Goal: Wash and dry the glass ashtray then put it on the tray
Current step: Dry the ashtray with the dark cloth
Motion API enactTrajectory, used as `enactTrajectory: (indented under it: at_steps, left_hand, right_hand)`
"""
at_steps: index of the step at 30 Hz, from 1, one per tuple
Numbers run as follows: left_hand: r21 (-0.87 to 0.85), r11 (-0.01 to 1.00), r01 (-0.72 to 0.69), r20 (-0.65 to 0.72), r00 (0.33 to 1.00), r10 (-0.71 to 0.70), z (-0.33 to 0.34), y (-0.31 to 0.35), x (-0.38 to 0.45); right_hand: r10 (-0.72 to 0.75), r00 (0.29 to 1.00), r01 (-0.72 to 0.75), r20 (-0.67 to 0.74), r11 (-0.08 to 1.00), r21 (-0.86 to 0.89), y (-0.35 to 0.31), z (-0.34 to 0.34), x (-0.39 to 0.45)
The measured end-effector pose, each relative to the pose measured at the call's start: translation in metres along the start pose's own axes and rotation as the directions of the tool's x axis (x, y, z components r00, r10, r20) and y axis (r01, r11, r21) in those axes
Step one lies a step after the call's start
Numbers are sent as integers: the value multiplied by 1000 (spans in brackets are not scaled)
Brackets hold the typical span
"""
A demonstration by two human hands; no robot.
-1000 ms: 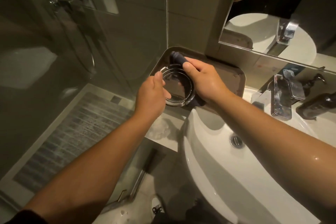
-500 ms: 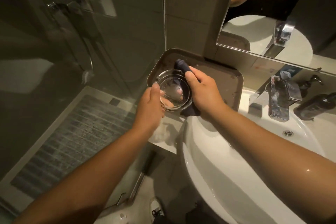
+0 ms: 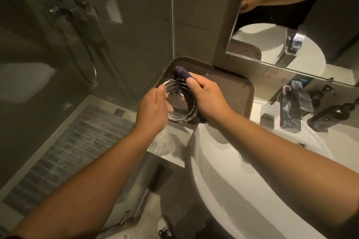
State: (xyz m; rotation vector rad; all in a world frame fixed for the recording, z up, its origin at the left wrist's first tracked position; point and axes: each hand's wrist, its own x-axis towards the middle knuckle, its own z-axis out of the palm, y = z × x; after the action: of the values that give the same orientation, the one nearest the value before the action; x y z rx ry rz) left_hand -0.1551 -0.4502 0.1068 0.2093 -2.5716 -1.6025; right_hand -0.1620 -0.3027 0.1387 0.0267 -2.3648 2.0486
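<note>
While both hands work over the near-left corner of the brown tray (image 3: 229,91), the glass ashtray (image 3: 179,103) is held between them, just above or at the tray's front edge; whether its base touches the tray cannot be told. Left hand (image 3: 153,110): fingers curled round the ashtray's near-left rim, thumb lying over the top of the rim. Right hand (image 3: 207,97): clasps a dark blue cloth (image 3: 182,73) against the ashtray's far-right side, the cloth bunched out beyond the fingertips at the back and showing again below the palm at the tray's front edge. Tray: sits in the back-left corner of the counter, against the wall and below the mirror (image 3: 291,25), touching the left side of the white basin (image 3: 242,190). Chrome tap (image 3: 289,106) and dark pump bottle (image 3: 330,114): stand at the back of the basin, well apart from the hands; no water is seen running. Stage of task, as judged: washing appears complete, since the ashtray is away from the basin and a cloth is applied to it; drying is the step in hand. Remaining: finish wiping the glass, set the ashtray flat on the tray and let go of it with both hands. Droplets visible on the right forearm and on the tray's surface suggest recent contact with water.
</note>
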Motion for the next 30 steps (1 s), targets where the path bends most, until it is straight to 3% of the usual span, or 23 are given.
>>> enactTrajectory:
  at_steps: [4,7,10,13,17,19,21,25,28,30]
  left_hand:
    - [-176,981,84,-203,972,-119,19,5,-8]
    - [-306,943,128,-274,937,-216,31,7,-17]
    - [-280,949,146,-175,964,-200,29,0,-21]
    - [-219,962,164,47,986,-158,11,0,-10]
    - [-70,995,65,329,943,-39,-14,16,14]
    - [-27,1000,-7,395,919,17,-18,22,17]
    - [33,996,-77,354,933,61,-16,25,16]
    - [58,993,-102,154,984,92,-7,24,12]
    - [-16,1000,-13,29,999,13,2,18,9]
    - [-75,996,47,-63,997,-52,10,16,5]
  right_hand:
    - [47,954,10,-297,982,186,10,29,-18]
    - [71,936,6,-344,976,218,12,35,-23]
    - [61,971,-19,-231,984,177,12,21,-17]
    - [-34,993,33,-116,999,-12,7,0,-6]
    - [-45,983,74,177,984,-160,-12,-28,11]
    - [-33,954,106,299,967,-230,-21,-35,20]
    - [-25,941,115,337,962,-249,-27,-36,25]
    - [-53,969,96,243,980,-173,-27,-27,21]
    - [-66,997,70,31,988,-139,-19,-12,8]
    - [-45,987,43,-154,999,-16,-10,4,-5]
